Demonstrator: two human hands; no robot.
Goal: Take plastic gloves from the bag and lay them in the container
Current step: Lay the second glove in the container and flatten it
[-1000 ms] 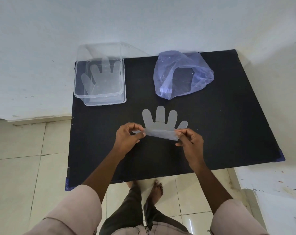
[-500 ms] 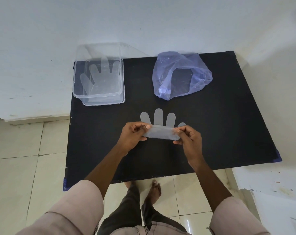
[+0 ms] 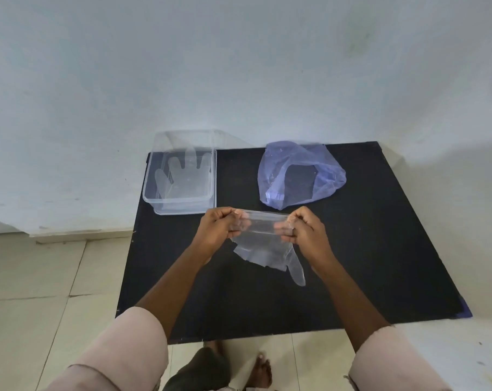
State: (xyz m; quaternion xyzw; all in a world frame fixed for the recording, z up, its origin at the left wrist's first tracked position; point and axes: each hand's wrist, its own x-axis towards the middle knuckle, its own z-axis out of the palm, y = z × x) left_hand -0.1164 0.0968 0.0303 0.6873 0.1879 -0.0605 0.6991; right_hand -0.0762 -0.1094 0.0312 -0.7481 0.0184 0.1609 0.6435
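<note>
Glove (image 3: 264, 249) fingers down (cuff uppermost)

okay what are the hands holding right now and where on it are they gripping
Both hands, left and right, pinch one clear plastic glove by its cuff edge, one at each end; its fingers hang down toward the person.

No readable text, label, brand, number or sign anywhere.
</note>
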